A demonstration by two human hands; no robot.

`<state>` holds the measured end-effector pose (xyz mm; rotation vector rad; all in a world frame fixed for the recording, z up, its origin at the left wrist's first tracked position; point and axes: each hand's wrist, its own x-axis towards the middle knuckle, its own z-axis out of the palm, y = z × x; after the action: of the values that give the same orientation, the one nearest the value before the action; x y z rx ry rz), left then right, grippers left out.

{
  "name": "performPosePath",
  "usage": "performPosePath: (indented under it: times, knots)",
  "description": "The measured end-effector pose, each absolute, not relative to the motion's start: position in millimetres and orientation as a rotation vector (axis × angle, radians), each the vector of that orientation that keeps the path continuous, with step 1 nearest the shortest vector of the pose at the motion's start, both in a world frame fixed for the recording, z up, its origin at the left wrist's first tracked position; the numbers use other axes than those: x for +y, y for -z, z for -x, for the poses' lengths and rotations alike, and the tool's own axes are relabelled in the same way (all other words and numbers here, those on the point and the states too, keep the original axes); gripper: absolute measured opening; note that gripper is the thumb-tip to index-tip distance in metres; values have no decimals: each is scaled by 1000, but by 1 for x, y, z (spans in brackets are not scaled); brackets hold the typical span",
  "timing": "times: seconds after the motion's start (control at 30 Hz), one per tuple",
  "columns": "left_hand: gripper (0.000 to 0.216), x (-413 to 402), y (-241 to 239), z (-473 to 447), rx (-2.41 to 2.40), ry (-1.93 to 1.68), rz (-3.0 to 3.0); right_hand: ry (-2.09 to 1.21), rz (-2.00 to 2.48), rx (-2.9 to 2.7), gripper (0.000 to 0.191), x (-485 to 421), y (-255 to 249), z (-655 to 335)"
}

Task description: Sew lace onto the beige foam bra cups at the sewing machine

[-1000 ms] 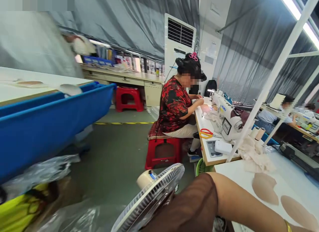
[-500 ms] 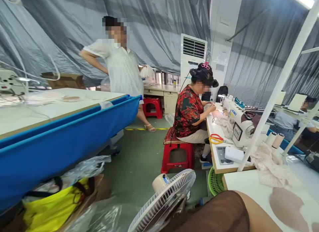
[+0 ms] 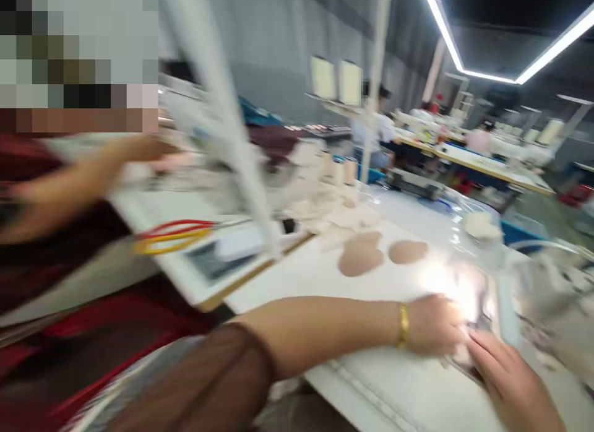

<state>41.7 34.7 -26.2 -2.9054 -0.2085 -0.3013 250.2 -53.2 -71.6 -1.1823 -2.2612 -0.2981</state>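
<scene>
My left hand (image 3: 434, 324), with a gold bracelet (image 3: 403, 324) at the wrist, is closed beside a bright lamp glare over the white sewing table (image 3: 288, 277). Its fingertips meet those of my right hand (image 3: 513, 370), which comes in from the lower right with fingers pressed together. A small beige patch, perhaps cloth, shows by the fingertips; blur and glare hide what they grip. Two flat brown fabric pieces, a larger one (image 3: 361, 254) and a smaller one (image 3: 407, 251), lie beyond my left forearm.
At left, a co-worker's arm (image 3: 88, 178) reaches over the neighbouring table, where red and yellow-handled scissors (image 3: 176, 234) lie. A white pole (image 3: 232, 122) stands between the tables. Crumpled cream fabric (image 3: 320, 209) and thread spools (image 3: 338, 169) sit at the back. Further workstations extend behind.
My view has swung right, from the aisle, fan and seated co-worker to the sewing table. Both my hands have come into view; before, only part of my left arm showed.
</scene>
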Motion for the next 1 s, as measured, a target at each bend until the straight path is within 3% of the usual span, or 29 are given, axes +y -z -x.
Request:
performPosePath:
  times: [0.07,0.13,1.0]
  knots:
    - [22,50,34,-43,-161,574,2910,308,1311,-2342,37,-68,62,-257]
    - [21,57,40,-41,-102,680,2916,228,1412,-2359,36,-70,53,-255]
    - [25,56,54,-46,-226,723,2962,268,1484,-2275,33,-63,47,-244]
